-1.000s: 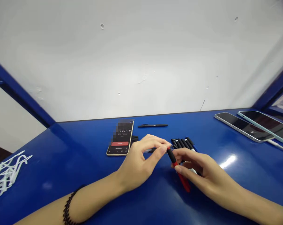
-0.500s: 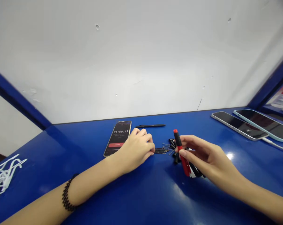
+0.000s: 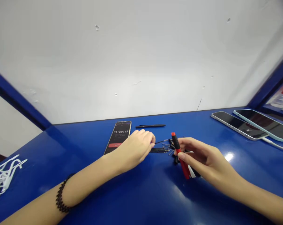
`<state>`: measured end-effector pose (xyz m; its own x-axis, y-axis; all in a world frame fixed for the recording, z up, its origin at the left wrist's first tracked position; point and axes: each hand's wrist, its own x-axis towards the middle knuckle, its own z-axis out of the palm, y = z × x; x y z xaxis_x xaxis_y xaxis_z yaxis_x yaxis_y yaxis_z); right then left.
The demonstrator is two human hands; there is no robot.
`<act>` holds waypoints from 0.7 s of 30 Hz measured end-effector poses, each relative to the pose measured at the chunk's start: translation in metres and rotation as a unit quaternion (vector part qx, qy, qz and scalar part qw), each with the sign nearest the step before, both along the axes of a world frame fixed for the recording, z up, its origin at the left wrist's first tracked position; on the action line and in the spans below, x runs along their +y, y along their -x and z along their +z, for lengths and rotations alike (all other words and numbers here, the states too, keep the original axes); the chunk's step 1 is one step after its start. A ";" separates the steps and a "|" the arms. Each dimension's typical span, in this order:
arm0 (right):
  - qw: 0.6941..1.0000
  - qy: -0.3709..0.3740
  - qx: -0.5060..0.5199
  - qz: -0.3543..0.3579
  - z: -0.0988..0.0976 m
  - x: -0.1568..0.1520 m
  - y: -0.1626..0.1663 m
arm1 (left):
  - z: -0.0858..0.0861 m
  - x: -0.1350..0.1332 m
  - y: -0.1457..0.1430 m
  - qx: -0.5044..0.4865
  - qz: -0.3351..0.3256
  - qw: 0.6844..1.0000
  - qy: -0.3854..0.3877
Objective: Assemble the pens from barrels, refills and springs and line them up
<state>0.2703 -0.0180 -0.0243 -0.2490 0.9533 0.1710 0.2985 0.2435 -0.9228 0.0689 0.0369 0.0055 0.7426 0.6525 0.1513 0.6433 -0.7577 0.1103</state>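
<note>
My left hand [image 3: 135,150] is closed in a pinch on a thin black pen refill [image 3: 160,142], whose metal tip points right. Just below it, several black refills [image 3: 159,150] lie side by side on the blue table [image 3: 132,200]. Small springs [image 3: 166,145] and short black pen parts [image 3: 175,158] are heaped between my hands. In my right hand [image 3: 204,159], a thick red-and-black marker [image 3: 182,162] is held nearly upright, its red end up. White and black pieces behind the marker are partly hidden by my fingers.
A phone [image 3: 119,134] showing a timer lies beyond my left wrist. One black pen [image 3: 151,126] rests near the wall. Two more phones [image 3: 237,125] lie at the right, with a white cable [image 3: 276,144]. White strips [image 3: 3,178] are piled at the far left.
My left hand has lifted slightly, and a single refill now sticks out from its fingers, apart from the others. The marker in my right hand has shifted slightly left and down.
</note>
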 end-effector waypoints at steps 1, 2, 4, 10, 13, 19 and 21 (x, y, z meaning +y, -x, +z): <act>1.000 0.003 -0.008 0.008 0.000 -0.001 0.001 | 0.004 -0.002 0.001 -0.061 0.019 0.997 0.041; 1.000 0.002 -0.020 0.017 0.000 -0.003 0.002 | 0.007 -0.003 0.002 -0.128 0.038 0.988 0.079; 0.998 -0.010 -0.049 0.032 -0.002 -0.005 0.005 | 0.011 -0.008 0.002 -0.258 0.067 0.954 0.138; 0.993 -0.055 -0.089 0.063 -0.007 -0.008 0.010 | 0.007 -0.021 -0.005 -0.456 0.059 0.868 0.187; 0.992 -0.059 -0.093 0.065 -0.007 -0.008 0.010 | 0.006 -0.022 -0.006 -0.472 0.058 0.863 0.169; 0.993 -0.059 -0.082 0.060 -0.006 -0.009 0.010 | 0.004 -0.022 -0.007 -0.453 0.071 0.871 0.176; 0.994 -0.055 -0.074 0.050 -0.004 -0.009 0.010 | 0.002 -0.024 -0.009 -0.394 0.065 0.891 0.214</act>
<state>0.2602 -0.0274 -0.0286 -0.3713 0.9005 0.2263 0.3993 0.3748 -0.8367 0.0774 0.0126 0.0078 0.4297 0.8479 0.3104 0.3169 -0.4635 0.8275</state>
